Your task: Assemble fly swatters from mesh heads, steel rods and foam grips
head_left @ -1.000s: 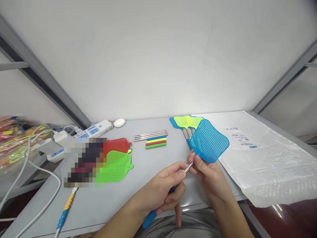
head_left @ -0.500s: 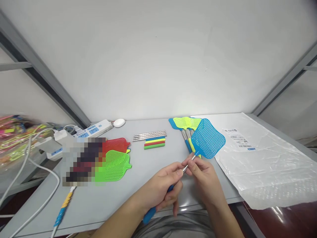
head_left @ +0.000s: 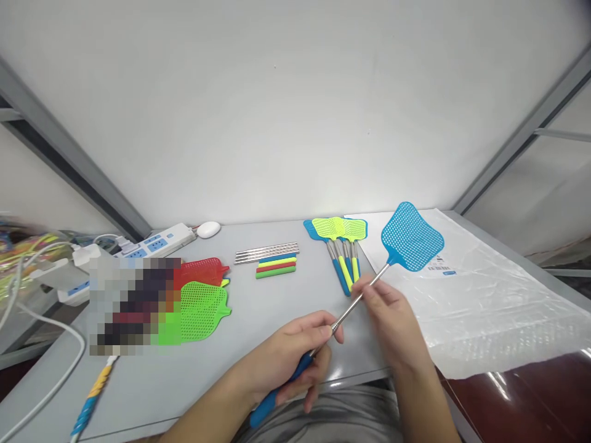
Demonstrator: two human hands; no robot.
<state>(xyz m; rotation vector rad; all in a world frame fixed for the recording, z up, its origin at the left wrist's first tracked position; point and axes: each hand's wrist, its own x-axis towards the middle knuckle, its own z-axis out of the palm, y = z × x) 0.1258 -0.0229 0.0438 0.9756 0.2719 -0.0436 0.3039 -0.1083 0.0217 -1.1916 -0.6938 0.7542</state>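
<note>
A blue fly swatter (head_left: 412,237) with a thin metal telescopic rod slants across the front of the desk, its mesh head up and to the right. My left hand (head_left: 295,357) is closed around its blue grip and the lower end of the rod. Higher up, my right hand (head_left: 383,307) pinches the rod between thumb and fingers, below the head. Beyond my hands lie several finished swatters (head_left: 339,228) with blue and yellow heads. To their left are bare metal rods (head_left: 265,252) and coloured grips (head_left: 276,266).
Green (head_left: 205,314) and red (head_left: 205,269) swatter heads lie at the left, beside a pixelated patch. A power strip (head_left: 161,241), white cable and white mouse (head_left: 209,229) are behind them. A white plastic mailer (head_left: 484,307) covers the right side of the desk (head_left: 194,381).
My right hand has moved away from my left along the rod, and more of the metal rod shows. The blue head is farther up and right. The camera view has shifted slightly.
</note>
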